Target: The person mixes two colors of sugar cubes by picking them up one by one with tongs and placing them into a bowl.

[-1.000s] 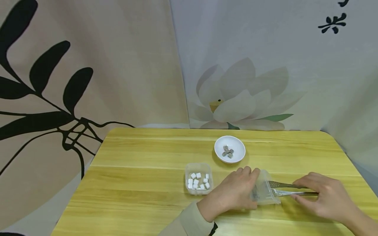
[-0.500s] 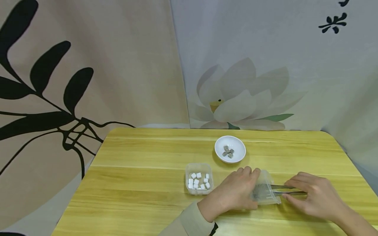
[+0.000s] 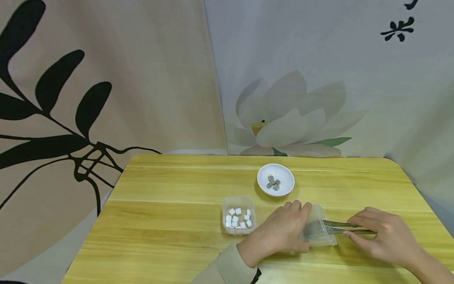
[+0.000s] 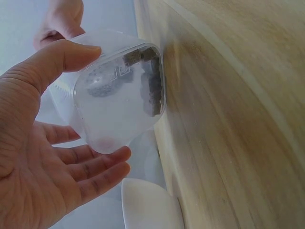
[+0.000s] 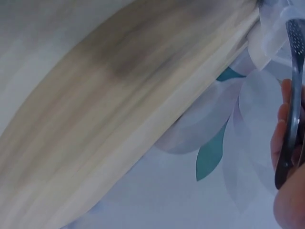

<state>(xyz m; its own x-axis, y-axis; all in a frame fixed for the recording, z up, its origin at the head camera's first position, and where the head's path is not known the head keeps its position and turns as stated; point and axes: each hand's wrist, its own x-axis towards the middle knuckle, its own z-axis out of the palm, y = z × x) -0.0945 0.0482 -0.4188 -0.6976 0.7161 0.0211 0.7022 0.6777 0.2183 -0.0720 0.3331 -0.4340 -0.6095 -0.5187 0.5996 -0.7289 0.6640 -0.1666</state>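
Observation:
My left hand grips a clear plastic container tipped onto its side, its mouth toward the right. Dark grey cubes lie along the container's lower wall in the left wrist view. Thumb on one side and fingers on the other hold it there. From the right, my right hand holds metal tongs by their arms, and their front ends reach inside the container. The perforated end of the tongs shows in the right wrist view. Whether the tips pinch a cube is unclear.
A white bowl with several grey cubes stands behind the left hand. To that hand's left is another clear container holding several white cubes. The wooden table ends at a patterned cloth backdrop.
My right hand slid left, pushing the tongs deeper into the container, then drew back slightly right. The tongs' arms came closer together. My left hand and the container stayed put.

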